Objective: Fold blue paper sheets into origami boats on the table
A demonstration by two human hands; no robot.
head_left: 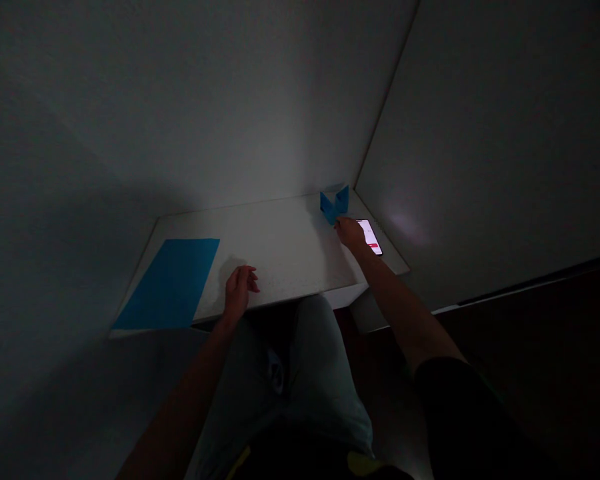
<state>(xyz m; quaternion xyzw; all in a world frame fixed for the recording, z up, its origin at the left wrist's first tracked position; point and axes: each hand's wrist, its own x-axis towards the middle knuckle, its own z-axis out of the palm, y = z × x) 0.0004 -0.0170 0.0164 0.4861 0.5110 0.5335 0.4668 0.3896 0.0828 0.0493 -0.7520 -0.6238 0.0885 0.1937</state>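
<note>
A piece of blue folded paper (329, 208) with two raised points stands at the back right of the white tabletop (275, 247). My right hand (350, 233) pinches its near edge between closed fingers. Near the front edge of the top, my left hand (239, 285) rests with loosely curled, slightly parted fingers and nothing in it. To its left lies a flat blue sheet of paper (173, 283), apart from the hand. Part of the folded paper is hidden behind my right fingers.
A phone (374, 238) with a lit screen lies just right of my right hand, partly covered by the wrist. Walls (205, 100) rise behind and to the right of the tabletop. My knees (317, 327) are under and before its front edge. The light is dim.
</note>
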